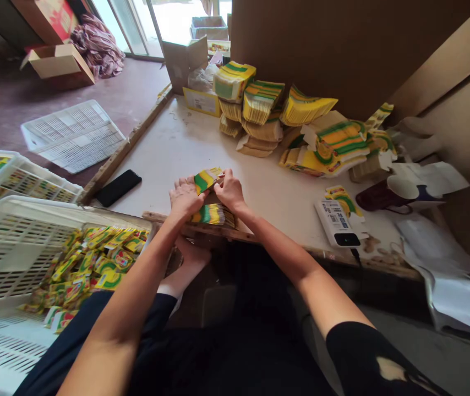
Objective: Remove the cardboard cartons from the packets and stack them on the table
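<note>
A small yellow and green cardboard box (206,180) is between my hands above the front part of the white table. My left hand (186,196) is closed round its left end, thumb near its lower edge. With fingers pinched together, my right hand (230,190) grips the right end, where a pale flap shows. Just below the hands, a bundle of flattened boxes (211,214) in the same colours lies at the table's wooden edge. My right fingertips partly hide the box's end.
Stacks of flattened boxes (263,102) stand at the back of the table (164,137). A black phone (118,187) lies left; a white device (336,223) and a dark mug (383,195) are right. Beside my left arm, a white crate (24,231) holds many small yellow packs (98,253).
</note>
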Motion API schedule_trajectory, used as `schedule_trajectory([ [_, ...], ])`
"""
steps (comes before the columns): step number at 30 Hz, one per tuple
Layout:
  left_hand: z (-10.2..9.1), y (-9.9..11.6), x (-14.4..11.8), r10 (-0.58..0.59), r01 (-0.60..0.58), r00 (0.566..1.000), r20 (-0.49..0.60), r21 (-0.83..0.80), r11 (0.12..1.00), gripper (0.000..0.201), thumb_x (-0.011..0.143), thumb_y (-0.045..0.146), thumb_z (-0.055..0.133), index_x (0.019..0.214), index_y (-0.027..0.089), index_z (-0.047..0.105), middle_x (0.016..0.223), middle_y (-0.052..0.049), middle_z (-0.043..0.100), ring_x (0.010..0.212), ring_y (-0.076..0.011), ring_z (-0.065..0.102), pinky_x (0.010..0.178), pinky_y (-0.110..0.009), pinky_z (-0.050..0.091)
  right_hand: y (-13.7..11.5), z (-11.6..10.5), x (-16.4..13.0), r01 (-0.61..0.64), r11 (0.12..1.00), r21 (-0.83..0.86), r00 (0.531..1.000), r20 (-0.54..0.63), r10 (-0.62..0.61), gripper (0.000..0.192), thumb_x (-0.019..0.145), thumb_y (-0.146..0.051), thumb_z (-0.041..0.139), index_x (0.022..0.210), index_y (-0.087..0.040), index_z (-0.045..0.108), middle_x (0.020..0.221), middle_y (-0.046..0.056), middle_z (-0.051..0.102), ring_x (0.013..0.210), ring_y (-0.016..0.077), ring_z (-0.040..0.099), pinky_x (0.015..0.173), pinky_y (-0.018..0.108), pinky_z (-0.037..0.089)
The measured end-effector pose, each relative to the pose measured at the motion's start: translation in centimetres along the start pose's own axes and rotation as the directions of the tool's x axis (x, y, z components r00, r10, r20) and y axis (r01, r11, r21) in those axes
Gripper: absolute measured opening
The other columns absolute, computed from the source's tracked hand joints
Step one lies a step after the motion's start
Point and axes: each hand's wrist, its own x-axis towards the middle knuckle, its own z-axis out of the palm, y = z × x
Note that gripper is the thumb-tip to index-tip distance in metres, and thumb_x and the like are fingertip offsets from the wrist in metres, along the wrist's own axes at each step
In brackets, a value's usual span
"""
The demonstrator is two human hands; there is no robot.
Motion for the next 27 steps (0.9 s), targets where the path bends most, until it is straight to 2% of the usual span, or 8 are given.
schedule_trajectory([
  [5, 0.0, 0.0, -0.1, 0.004, -0.004, 1.0, 0.006, 0.006, 1.0, 0.056, 0.088, 0.04, 0.036, 0.135, 0.009, 0.04, 0.13, -0.024, 0.051, 0.122, -0.0363, 0.046, 0.092, -0.046, 0.042, 0.1, 1.5, -0.2, -0.114, 0.98, 0.165, 0.993, 0.032, 0.11, 0.031, 0.078, -0.015, 0.049, 0.108, -0.02, 0.044, 0.097, 0.006, 0.07, 0.09, 0.0178, 0.069, 0.078, 0.03, 0.055],
  [7, -0.1, 0.1, -0.1, -0.003, 0.003, 1.0, 0.01, 0.003, 1.0, 0.055, 0.088, 0.04, 0.036, 0.133, 0.009, 0.041, 0.13, -0.024, 0.051, 0.122, -0.0364, 0.046, 0.092, -0.046, 0.042, 0.1, 1.9, -0.1, -0.131, 0.969, 0.209, 0.991, 0.047, 0.124, 0.034, 0.077, -0.016, 0.05, 0.11, -0.02, 0.042, 0.101, 0.005, 0.07, 0.092, 0.0162, 0.069, 0.078, 0.029, 0.056],
  [10, -0.2, 0.1, -0.1, -0.017, 0.017, 1.0, 0.02, -0.005, 1.0, 0.055, 0.088, 0.041, 0.036, 0.133, 0.009, 0.042, 0.131, -0.024, 0.05, 0.122, -0.0363, 0.046, 0.093, -0.046, 0.042, 0.3, 1.6, 0.2, -0.128, 0.962, 0.239, 0.991, 0.072, 0.114, 0.036, 0.074, -0.019, 0.055, 0.107, -0.022, 0.042, 0.095, 0.002, 0.07, 0.087, 0.0166, 0.07, 0.077, 0.03, 0.056],
  [12, -0.2, 0.1, 0.0, -0.028, 0.028, 0.999, 0.02, -0.007, 1.0, 0.057, 0.088, 0.042, 0.037, 0.134, 0.009, 0.04, 0.132, -0.024, 0.05, 0.123, -0.0364, 0.045, 0.094, -0.046, 0.042, 0.6, 0.9, 0.4, -0.11, 0.967, 0.23, 0.992, 0.081, 0.093, 0.039, 0.071, -0.021, 0.06, 0.105, -0.023, 0.042, 0.09, 0.001, 0.07, 0.087, 0.0183, 0.069, 0.08, 0.033, 0.055],
  [15, 0.0, 0.0, 0.0, -0.04, 0.041, 0.999, 0.009, -0.014, 0.999, 0.063, 0.086, 0.046, 0.039, 0.137, 0.008, 0.038, 0.133, -0.026, 0.05, 0.124, -0.0371, 0.045, 0.095, -0.046, 0.041, 0.9, 0.0, 0.5, -0.065, 0.98, 0.189, 0.995, 0.084, 0.05, 0.043, 0.067, -0.02, 0.064, 0.104, -0.022, 0.043, 0.095, 0.004, 0.07, 0.089, 0.0212, 0.069, 0.084, 0.037, 0.053],
  [21, -0.4, 0.2, -0.1, -0.081, 0.081, 0.997, 0.006, -0.093, 0.992, 0.064, 0.089, 0.053, 0.029, 0.137, 0.012, 0.04, 0.136, -0.024, 0.049, 0.127, -0.0367, 0.044, 0.097, -0.047, 0.04, 0.7, -1.2, 0.0, 0.076, 0.992, 0.104, 0.991, 0.101, -0.086, 0.035, 0.071, -0.006, 0.05, 0.103, -0.021, 0.046, 0.096, 0.008, 0.07, 0.09, 0.0232, 0.067, 0.085, 0.039, 0.05],
  [24, -0.8, 0.4, 0.0, -0.118, 0.122, 0.992, 0.036, -0.126, 0.984, 0.062, 0.089, 0.053, 0.032, 0.137, 0.014, 0.041, 0.137, -0.022, 0.049, 0.129, -0.0361, 0.043, 0.099, -0.047, 0.039, 1.2, -2.4, -0.1, 0.153, 0.984, 0.092, 0.972, 0.165, -0.167, 0.036, 0.069, -0.002, 0.048, 0.099, -0.02, 0.048, 0.095, 0.006, 0.071, 0.088, 0.0216, 0.066, 0.085, 0.036, 0.049],
  [27, -0.9, 0.4, 0.2, -0.13, 0.137, 0.99, 0.057, -0.146, 0.98, 0.063, 0.088, 0.054, 0.035, 0.137, 0.014, 0.041, 0.138, -0.022, 0.048, 0.129, -0.0361, 0.042, 0.1, -0.047, 0.039, 2.1, -3.9, -0.3, 0.205, 0.972, 0.116, 0.928, 0.294, -0.231, 0.032, 0.066, 0.0, 0.05, 0.091, -0.02, 0.051, 0.087, 0.003, 0.071, 0.08, 0.0182, 0.066, 0.076, 0.03, 0.051],
])
